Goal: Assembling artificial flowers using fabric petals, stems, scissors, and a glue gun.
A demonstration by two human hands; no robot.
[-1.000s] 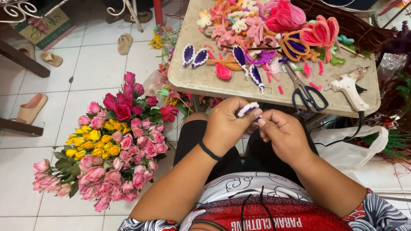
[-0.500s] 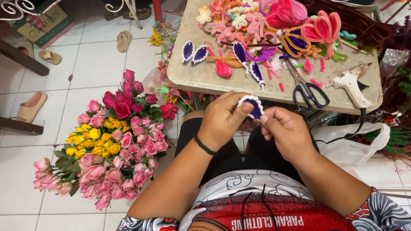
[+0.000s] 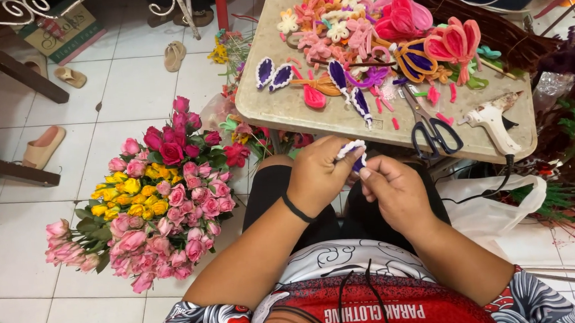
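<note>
A flat green sign [image 3: 60, 32] with a pale border lies on the floor at the top left, under a dark bench. A white plastic bag [image 3: 496, 208] sits on the floor at the right, below the table.

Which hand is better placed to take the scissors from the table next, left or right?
Probably the right hand. It lies just below the scissors on the table, while the left hand sits further from them and pinches the purple and white fuzzy piece.
</note>
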